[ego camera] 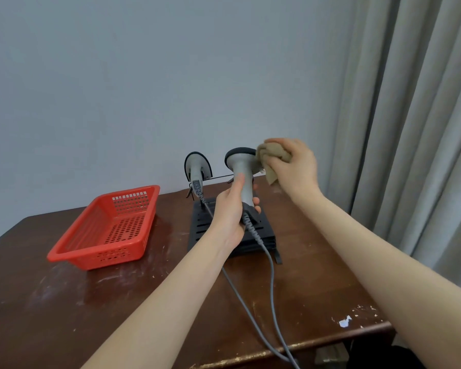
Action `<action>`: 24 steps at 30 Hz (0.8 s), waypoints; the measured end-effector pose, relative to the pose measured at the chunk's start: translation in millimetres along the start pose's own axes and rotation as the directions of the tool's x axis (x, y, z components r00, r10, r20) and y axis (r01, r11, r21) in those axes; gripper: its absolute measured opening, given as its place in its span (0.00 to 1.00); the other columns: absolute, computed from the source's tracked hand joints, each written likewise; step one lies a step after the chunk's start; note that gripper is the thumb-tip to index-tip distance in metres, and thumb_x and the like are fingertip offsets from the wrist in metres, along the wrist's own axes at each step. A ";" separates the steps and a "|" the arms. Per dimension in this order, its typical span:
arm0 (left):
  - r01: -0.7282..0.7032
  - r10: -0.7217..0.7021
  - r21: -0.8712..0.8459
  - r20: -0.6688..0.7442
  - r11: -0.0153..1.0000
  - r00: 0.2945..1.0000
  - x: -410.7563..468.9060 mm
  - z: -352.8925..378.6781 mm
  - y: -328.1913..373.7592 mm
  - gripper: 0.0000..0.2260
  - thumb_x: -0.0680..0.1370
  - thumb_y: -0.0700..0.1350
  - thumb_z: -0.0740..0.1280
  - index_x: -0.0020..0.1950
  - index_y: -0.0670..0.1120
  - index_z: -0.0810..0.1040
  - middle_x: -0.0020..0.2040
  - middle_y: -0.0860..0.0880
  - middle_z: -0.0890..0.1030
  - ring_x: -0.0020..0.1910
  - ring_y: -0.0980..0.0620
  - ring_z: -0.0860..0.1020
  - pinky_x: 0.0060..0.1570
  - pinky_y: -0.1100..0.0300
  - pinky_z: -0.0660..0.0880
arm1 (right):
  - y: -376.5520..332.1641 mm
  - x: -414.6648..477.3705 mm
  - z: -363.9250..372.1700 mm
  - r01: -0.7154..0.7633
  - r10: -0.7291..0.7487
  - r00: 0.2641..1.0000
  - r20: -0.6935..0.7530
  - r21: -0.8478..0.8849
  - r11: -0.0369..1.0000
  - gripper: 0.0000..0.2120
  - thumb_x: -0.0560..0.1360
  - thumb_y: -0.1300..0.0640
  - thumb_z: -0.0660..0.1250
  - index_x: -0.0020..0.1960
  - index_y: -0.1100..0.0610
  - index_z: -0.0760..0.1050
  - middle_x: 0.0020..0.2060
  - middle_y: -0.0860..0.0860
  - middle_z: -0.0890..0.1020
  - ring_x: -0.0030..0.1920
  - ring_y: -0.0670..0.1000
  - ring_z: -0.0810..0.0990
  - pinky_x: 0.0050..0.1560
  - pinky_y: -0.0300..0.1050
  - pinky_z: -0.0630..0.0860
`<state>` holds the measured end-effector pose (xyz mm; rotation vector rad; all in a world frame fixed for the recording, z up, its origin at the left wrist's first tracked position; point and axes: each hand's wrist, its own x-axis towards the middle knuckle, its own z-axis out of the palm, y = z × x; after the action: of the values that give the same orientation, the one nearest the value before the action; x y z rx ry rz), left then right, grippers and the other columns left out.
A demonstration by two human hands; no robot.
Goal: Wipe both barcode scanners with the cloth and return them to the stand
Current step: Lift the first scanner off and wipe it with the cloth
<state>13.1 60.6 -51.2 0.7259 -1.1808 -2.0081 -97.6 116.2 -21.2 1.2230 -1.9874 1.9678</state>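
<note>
- Two scanners show: one (196,170) rests upright in the stand (232,230); the other (242,171) is lifted just above the stand, at the back of the table (91,294).
- Well to the left of the stand, a red basket (105,230) sits on the table, apart from the work; nothing can be seen in it.
- Left hand (230,214) is clamped around the lifted scanner's handle, thumb laid up the grey shaft, fingers curled round the far side.
- Right hand (290,166) is closed on a bunched cloth (270,161), which is pressed against the right edge of that scanner's head.
- For a good wipe, the left hand should probably keep the handle steady and turn it bit by bit, so that the cloth reaches the rim, the back and then the shaft.
- Light pressure seems wise near the window face, and the cable (270,278) needs slack so it does not tug the resting scanner.
- Hidden: the heads of both scanners face away, so their windows and any dirt cannot be seen.
- How the left scanner seats in the stand is hard to make out; a thin wire runs behind both.
- Both cables run off the near table edge, their ends cut off.
- Curtain (410,129) at the right hides whatever is behind it.
</note>
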 end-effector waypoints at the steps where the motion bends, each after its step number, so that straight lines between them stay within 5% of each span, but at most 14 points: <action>1: 0.006 -0.006 0.000 -0.004 1.000 1.000 -1.0 1.8 -0.9 0.18 0.79 0.56 0.61 0.53 0.40 0.76 0.36 0.45 0.78 0.28 0.51 0.73 0.31 0.58 0.72 | -0.2 -0.9 2.7 0.078 -0.071 0.995 0.064 -0.117 0.990 0.15 0.72 0.65 0.65 0.55 0.53 0.80 0.50 0.50 0.77 0.48 0.46 0.75 0.48 0.30 0.68; 6: -0.035 0.035 -0.014 0.016 0.999 0.999 -3.5 9.4 -1.4 0.23 0.80 0.61 0.52 0.50 0.44 0.78 0.33 0.46 0.78 0.28 0.51 0.75 0.32 0.57 0.73 | 3.3 -20.3 6.9 0.203 -0.140 0.951 0.275 -0.218 0.955 0.18 0.71 0.69 0.60 0.56 0.57 0.79 0.53 0.49 0.78 0.45 0.50 0.79 0.43 0.30 0.73; 9: -0.056 0.056 0.013 0.016 0.998 0.998 -2.6 7.1 1.2 0.26 0.81 0.61 0.49 0.51 0.45 0.79 0.36 0.46 0.82 0.33 0.50 0.79 0.36 0.57 0.76 | 2.4 -31.3 5.3 0.259 -0.182 0.931 0.315 -0.221 0.940 0.16 0.71 0.67 0.62 0.55 0.56 0.80 0.47 0.46 0.75 0.40 0.50 0.79 0.45 0.46 0.77; 18: -0.112 0.107 0.089 0.058 0.990 0.993 -1.6 14.3 -5.2 0.26 0.81 0.62 0.49 0.46 0.45 0.78 0.30 0.47 0.76 0.27 0.52 0.72 0.31 0.58 0.70 | -8.5 -4.7 3.7 0.284 -0.216 0.954 0.210 -0.388 0.877 0.16 0.71 0.66 0.60 0.54 0.55 0.78 0.49 0.52 0.80 0.50 0.56 0.77 0.46 0.52 0.75; 24: -0.110 0.107 0.110 0.034 0.988 0.994 3.9 10.2 -9.2 0.28 0.80 0.64 0.48 0.46 0.44 0.77 0.30 0.46 0.74 0.27 0.51 0.71 0.29 0.58 0.70 | -3.1 -19.1 -4.4 0.323 -0.185 0.909 0.373 -0.351 0.879 0.10 0.74 0.63 0.62 0.48 0.54 0.79 0.45 0.47 0.76 0.44 0.53 0.78 0.45 0.49 0.75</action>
<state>0.6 65.9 -55.5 0.6750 -1.3297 -1.8798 -84.9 129.3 -28.9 1.6732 -2.0909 1.2035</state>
